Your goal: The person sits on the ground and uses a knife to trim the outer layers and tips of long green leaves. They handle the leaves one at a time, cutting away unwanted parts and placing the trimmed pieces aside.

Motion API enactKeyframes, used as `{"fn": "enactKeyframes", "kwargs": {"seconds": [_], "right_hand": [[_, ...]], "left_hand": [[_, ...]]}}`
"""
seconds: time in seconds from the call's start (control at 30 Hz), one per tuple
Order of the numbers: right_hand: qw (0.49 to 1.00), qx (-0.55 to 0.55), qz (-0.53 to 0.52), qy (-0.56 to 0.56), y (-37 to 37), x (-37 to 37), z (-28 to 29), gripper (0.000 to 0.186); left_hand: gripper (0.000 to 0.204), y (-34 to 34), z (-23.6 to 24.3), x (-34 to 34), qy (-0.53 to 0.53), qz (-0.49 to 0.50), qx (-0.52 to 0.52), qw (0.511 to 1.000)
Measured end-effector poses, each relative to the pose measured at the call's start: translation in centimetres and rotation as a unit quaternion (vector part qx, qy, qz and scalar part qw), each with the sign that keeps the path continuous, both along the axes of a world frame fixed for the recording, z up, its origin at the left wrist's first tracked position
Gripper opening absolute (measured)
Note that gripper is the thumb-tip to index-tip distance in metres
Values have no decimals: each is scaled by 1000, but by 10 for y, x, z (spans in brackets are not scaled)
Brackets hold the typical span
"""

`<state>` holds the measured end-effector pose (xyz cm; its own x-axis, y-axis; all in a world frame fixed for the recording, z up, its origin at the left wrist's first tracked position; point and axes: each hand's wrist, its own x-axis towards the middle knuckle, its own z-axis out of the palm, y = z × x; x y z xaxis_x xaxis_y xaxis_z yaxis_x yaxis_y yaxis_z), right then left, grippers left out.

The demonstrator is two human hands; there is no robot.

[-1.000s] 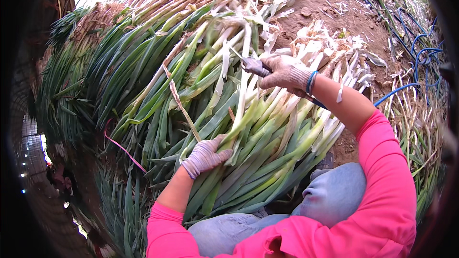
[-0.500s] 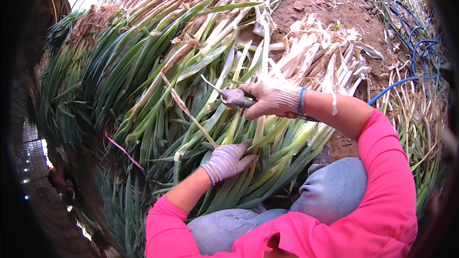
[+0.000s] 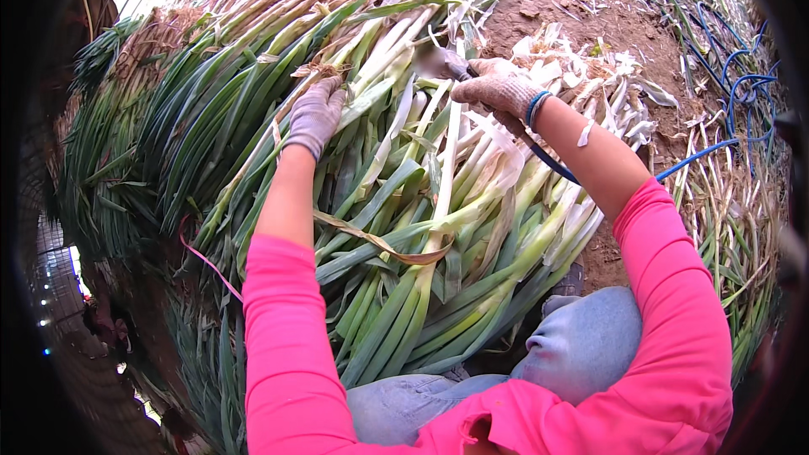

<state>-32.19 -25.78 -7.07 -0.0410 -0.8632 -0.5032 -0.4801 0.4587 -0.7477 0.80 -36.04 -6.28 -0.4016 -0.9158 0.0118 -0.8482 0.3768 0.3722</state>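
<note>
Green onions point(image 3: 404, 312): heaped over the left and near edges of the bare soil point(image 3: 581, 13), many white ends toward its middle, leaves toward the jeans point(image 3: 581, 341). Reached onto at their upper left with the gloved left hand point(image 3: 317, 114), fingers bent, unclear whether grasping or only touching. Clenched around a grey tool point(image 3: 455, 66) with the gloved right hand point(image 3: 501, 88), above the white ends, dark hose point(image 3: 554, 164) below the wrist.

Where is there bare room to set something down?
Upper right, mostly bare soil, littered with peelings, lies between the onions and blue hose. A smaller patch sits between onions, knee and right sleeve. Around the left hand, onions crowd tightly.
</note>
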Motion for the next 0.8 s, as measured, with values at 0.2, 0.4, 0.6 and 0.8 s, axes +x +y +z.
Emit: {"fn": "enactKeyframes", "kwargs": {"seconds": [0.2, 0.4, 0.6, 0.8], "right_hand": [[977, 107, 161, -85, 46, 50, 59, 69], [983, 96, 152, -48, 41, 36, 63, 60], [998, 19, 64, -15, 11, 5, 22, 38], [996, -12, 46, 70, -26, -9, 8, 43]], "left_hand": [[58, 1, -12, -17, -226, 56, 125, 964], [55, 18, -2, -17, -179, 68, 173, 966], [51, 45, -17, 12, -145, 34, 132, 980], [48, 82, -17, 36, -128, 30, 125, 983]]}}
